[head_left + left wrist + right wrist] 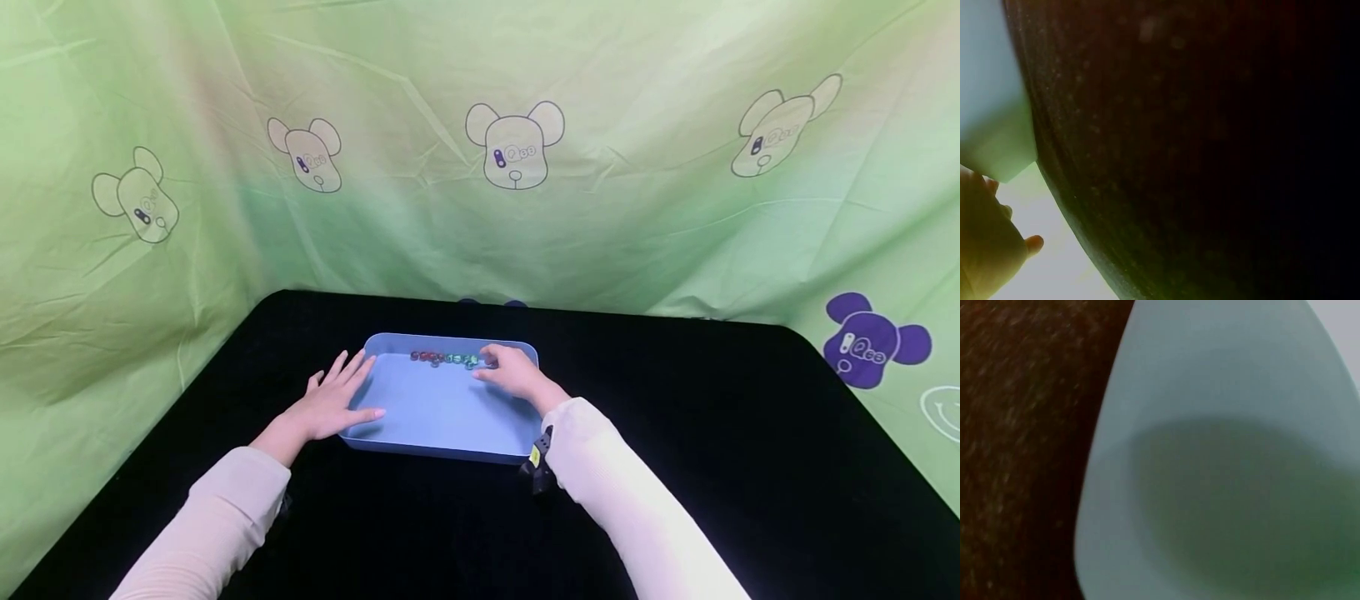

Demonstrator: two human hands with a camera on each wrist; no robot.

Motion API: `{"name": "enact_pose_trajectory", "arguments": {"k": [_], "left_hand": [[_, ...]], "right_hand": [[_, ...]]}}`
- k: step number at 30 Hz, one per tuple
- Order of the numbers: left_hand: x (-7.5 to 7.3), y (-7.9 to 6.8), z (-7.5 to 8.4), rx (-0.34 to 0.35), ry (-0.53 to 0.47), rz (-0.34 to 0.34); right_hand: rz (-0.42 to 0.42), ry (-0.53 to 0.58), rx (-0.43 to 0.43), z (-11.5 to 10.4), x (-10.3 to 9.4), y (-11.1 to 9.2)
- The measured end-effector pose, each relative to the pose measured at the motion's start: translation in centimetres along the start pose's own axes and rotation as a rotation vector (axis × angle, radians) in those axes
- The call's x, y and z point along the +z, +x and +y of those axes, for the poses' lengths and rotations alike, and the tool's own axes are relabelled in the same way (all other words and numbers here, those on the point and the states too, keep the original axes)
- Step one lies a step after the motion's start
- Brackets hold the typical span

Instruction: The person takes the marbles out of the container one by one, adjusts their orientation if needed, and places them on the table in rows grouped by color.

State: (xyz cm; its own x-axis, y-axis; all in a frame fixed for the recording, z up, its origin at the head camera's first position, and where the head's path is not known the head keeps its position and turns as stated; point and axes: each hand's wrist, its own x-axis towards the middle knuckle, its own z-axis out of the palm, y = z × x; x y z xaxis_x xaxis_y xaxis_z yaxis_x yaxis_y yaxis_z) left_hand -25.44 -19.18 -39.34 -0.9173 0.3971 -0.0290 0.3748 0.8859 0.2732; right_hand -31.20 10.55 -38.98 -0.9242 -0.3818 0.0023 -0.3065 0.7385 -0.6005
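Observation:
A shallow blue tray (435, 417) lies on the black table, with a row of small shiny glass-like beads along its back wall. Red beads (425, 357) form the left part of the row, green beads (456, 358) come after them. My left hand (330, 407) rests at the tray's left rim, fingers and thumb spread wide, holding nothing. Over the back right corner, my right hand (513, 372) reaches in with thumb and forefinger apart, a dark bead (491, 362) showing between them. The left wrist view catches part of the left hand (988, 237) beside the tray's corner.
The black tabletop (712, 433) extends around the tray on all sides. Behind and beside it hangs a green cloth (420, 225) with bear-head prints. A small black device (537, 467) is strapped at the right wrist. Tray wall (1222, 375) fills much of the right wrist view.

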Motion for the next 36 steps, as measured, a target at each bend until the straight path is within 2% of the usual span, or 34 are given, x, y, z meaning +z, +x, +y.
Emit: {"name": "enact_pose_trajectory", "arguments": {"k": [12,36], "left_hand": [[0.0,0.0,0.0,0.014,0.0,0.014],[0.0,0.1,0.1,0.026,-0.001,0.029]], "right_hand": [[0.018,0.1,0.041,-0.3,0.0,0.6],[0.064,0.134,0.111,-0.6,0.8,1.6]]}}
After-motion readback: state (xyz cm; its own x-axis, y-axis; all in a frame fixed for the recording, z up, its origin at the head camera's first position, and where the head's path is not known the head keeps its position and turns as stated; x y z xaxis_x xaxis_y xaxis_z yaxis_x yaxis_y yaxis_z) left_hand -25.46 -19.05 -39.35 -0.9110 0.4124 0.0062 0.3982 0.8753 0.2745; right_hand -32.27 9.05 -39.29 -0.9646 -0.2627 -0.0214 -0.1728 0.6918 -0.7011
